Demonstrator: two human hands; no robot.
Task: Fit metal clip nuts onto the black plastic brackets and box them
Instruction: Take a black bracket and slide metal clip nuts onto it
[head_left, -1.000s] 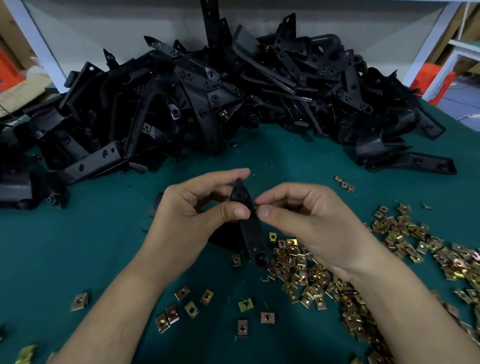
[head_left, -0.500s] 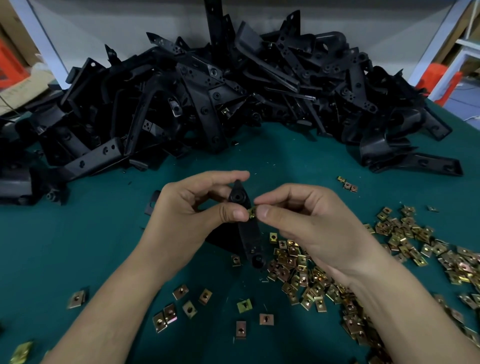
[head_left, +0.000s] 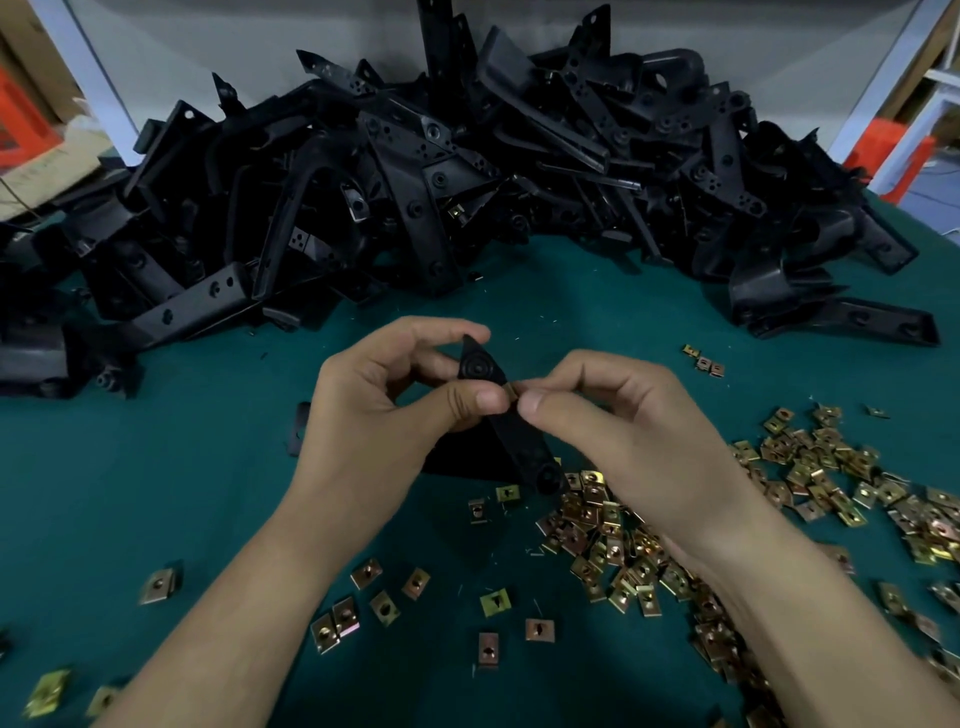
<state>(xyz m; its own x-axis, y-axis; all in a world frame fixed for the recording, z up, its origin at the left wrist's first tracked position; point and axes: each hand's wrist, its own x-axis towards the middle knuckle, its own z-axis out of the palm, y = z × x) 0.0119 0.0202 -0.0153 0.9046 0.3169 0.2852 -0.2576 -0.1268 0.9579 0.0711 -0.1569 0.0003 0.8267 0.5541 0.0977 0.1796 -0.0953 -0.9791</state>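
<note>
My left hand (head_left: 374, 415) grips a black plastic bracket (head_left: 514, 436) by its pointed upper end, thumb across the front, above the green table. The bracket's long arm slants down to the right and ends in a round boss. My right hand (head_left: 613, 431) pinches a small brass-coloured clip nut (head_left: 513, 391) between thumb and forefinger, right against the bracket's right edge beside my left thumb. Most of the nut is hidden by the fingertips.
A big heap of black brackets (head_left: 467, 171) fills the back of the green table (head_left: 130, 493). Several loose clip nuts (head_left: 613, 525) lie below my right hand and spread to the right edge; a few more (head_left: 363, 597) are scattered at the front left.
The hands stayed together on the bracket. The bracket's top end turned a little to the right, and the clip nut now shows at the bracket's edge between the two thumbs.
</note>
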